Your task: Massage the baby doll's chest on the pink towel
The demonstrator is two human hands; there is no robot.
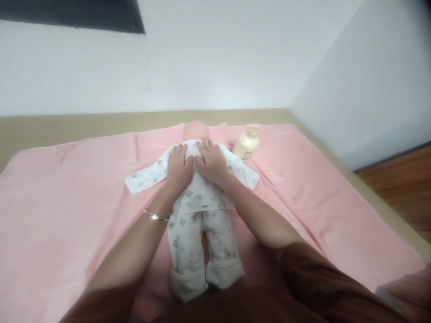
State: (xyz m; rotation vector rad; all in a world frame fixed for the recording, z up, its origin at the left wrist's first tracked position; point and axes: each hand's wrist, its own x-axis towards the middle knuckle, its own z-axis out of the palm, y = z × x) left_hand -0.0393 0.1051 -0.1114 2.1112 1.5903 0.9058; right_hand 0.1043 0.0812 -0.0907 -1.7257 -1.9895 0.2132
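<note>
1. Brown sleeves point(313, 269) lie nearest us, at the lower edge
2. We see the doll point(202, 202) on the pink cloth point(81, 193), apparently face down, already dressed in printed top point(190, 194) and trousers point(185, 244)
3. Our left hand point(179, 165) and right hand point(213, 162) rest flat on its upper back, fingers slightly spread, pinching nothing; contact seems made
4. Neither hand touches the bottle point(247, 144) beside the doll; how much remains, we cannot tell
</note>
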